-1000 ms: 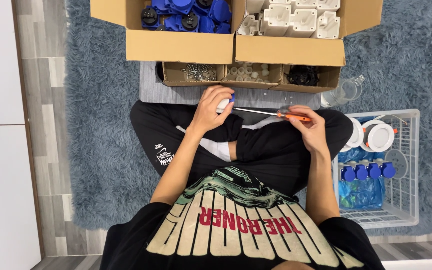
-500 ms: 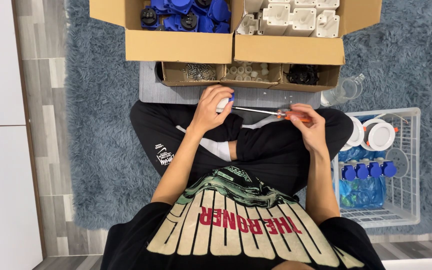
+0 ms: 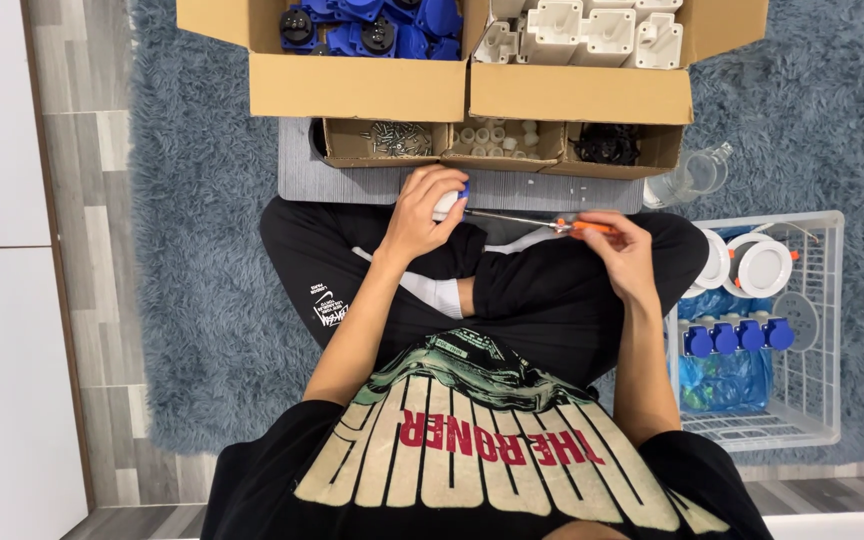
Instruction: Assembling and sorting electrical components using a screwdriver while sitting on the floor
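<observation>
Little has been moved since the earlier pictures: both hands are kept where they were, above the crossed legs, and only the screwdriver [image 3: 527, 221] looks very slightly re-angled.

Ordered by size, 2 large cardboard boxes are seen at the top, one of blue socket parts [image 3: 372, 25] and one of white housings [image 3: 592, 30]. Below them, 3 small trays [image 3: 497, 145] of screws, white caps and black pieces are set on a grey worktop [image 3: 382, 185]. A white wire basket [image 3: 802, 400] on the right is seen to hold finished pieces: 4 blue-capped units [image 3: 737, 337] in a row and 2 round white ones [image 3: 747, 265]. From that, the work is judged to be partly done, with many parts left in the boxes.

The left hand [image 3: 422, 215] is closed around a small white and blue part [image 3: 449, 200], held just in front of the worktop edge. The right hand [image 3: 624, 250] is closed on the orange handle of the screwdriver. Its long axis is laid nearly level across the picture, with the tip pointed toward the part in the left hand and seemingly touching it, though the contact itself cannot be made out.
</observation>
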